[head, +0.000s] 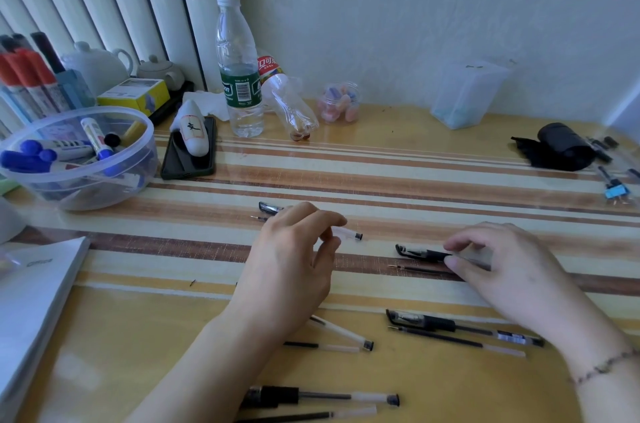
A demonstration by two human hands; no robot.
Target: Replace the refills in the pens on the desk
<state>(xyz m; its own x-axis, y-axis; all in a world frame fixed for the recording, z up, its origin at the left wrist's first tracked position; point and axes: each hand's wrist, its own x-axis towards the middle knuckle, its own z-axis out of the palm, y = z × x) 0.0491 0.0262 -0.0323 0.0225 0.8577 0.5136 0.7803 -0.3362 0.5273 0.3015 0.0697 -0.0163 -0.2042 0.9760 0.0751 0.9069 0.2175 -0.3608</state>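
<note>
Several black gel pens and loose refills lie on the striped desk mat (415, 187). My left hand (294, 263) pinches one pen (350, 234) between thumb and forefinger; its capped end (268, 207) shows beyond the knuckles, with a refill tip (258, 217) beside it. My right hand (512, 270) pinches a second pen (420, 252) near its grip, just above a loose refill (415, 269). Nearer me lie a capped pen (460, 325) with a refill (457, 340) alongside, two refills (346, 332) under my left wrist, and another pen (318, 396) at the front edge.
At the left stand a clear bowl of markers (145, 159) and a phone (188, 159) with a white object on it. A notebook (34, 284) lies front left. A water bottle (239, 76), a tipped bottle, jars and a clear container (467, 93) line the wall. A black pouch (561, 148) lies far right.
</note>
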